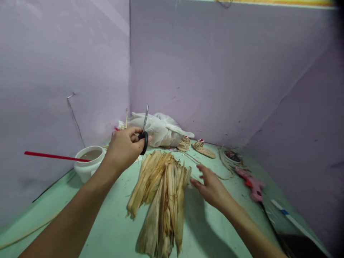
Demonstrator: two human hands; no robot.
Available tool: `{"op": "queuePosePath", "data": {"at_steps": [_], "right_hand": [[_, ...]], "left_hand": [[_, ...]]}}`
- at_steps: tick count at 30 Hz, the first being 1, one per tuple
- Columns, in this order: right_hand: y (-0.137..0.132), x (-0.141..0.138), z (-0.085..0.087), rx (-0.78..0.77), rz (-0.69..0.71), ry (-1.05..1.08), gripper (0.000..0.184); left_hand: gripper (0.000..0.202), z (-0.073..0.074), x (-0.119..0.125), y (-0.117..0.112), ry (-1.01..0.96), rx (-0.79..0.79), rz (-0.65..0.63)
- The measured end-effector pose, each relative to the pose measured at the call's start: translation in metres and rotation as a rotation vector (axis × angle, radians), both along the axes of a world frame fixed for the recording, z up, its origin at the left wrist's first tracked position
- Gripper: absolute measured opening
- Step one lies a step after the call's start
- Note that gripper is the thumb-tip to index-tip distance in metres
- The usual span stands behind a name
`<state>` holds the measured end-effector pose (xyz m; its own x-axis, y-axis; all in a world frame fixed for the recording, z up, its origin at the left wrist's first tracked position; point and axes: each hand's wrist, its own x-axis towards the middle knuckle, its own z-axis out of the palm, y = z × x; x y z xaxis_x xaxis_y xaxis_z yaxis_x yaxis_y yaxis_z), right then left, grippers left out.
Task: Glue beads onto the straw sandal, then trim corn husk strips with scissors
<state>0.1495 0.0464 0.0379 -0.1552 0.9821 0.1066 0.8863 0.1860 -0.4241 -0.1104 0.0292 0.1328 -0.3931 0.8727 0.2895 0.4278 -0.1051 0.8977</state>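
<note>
My left hand point(125, 145) is closed on a pair of scissors point(145, 138) with black handles, its blades pointing up and away from me. Below and to the right of it lies a pile of dried corn husks point(163, 200), pale tan and brown, in two overlapping bundles on the green table point(113, 218). To the right of the husks hovers my right hand point(211, 184), its fingers spread, slightly blurred, with nothing in it. Its fingertips are near the husks' upper right edge.
A white pot point(87, 168) with a red stick point(56, 156) stands left. White plastic wrapping point(161, 127) and woven slipper-shaped pieces point(202, 148) lie at the back. At the right are a pink glue gun point(251, 182), a round container point(232, 156) and a white strip point(295, 222).
</note>
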Motion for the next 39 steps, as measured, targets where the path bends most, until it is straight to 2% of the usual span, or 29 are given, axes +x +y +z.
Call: {"op": "queuePosePath", "data": {"at_steps": [3, 5, 10, 12, 14, 17, 19, 21, 23, 26, 34, 39], "right_hand": [[-0.017, 0.009, -0.013, -0.295, 0.032, 0.203, 0.053], [-0.021, 0.009, -0.018, -0.347, 0.023, 0.282, 0.054], [-0.017, -0.014, -0.021, -0.413, -0.078, 0.444, 0.05], [-0.02, -0.033, -0.018, -0.492, -0.052, 0.632, 0.045], [-0.024, -0.056, -0.013, -0.572, 0.033, 0.932, 0.04], [-0.026, -0.09, -0.008, -0.671, 0.129, 1.288, 0.039], [-0.021, -0.106, -0.009, -0.707, 0.029, 1.36, 0.044], [-0.014, -0.111, -0.015, -0.723, -0.11, 1.343, 0.044], [-0.008, -0.108, -0.021, -0.717, -0.201, 1.312, 0.04], [-0.008, -0.093, -0.026, -0.675, -0.259, 1.3, 0.032], [-0.015, -0.068, -0.028, -0.61, -0.321, 1.193, 0.008], [-0.004, -0.057, -0.034, -0.617, -0.336, 1.015, 0.023]], "left_hand": [[0.015, -0.014, -0.008, 0.012, 0.446, -0.264, -0.054], [0.006, -0.03, -0.01, 0.022, 0.572, -0.441, -0.099], [0.015, -0.07, 0.001, 0.037, 0.543, -0.609, -0.159], [0.013, -0.078, 0.007, 0.038, 0.516, -0.636, -0.21], [0.012, -0.08, 0.01, 0.039, 0.486, -0.664, -0.272], [0.013, -0.076, 0.002, 0.042, 0.491, -0.663, -0.301], [0.015, -0.069, -0.01, 0.044, 0.546, -0.632, -0.262], [0.016, -0.061, -0.024, 0.045, 0.627, -0.609, -0.208], [0.017, -0.051, -0.033, 0.043, 0.716, -0.593, -0.149], [0.022, -0.038, -0.034, 0.038, 0.817, -0.568, -0.069], [0.031, -0.013, -0.005, 0.016, 0.909, -0.464, -0.015], [0.035, -0.003, 0.002, 0.004, 0.908, -0.426, -0.027]]}}
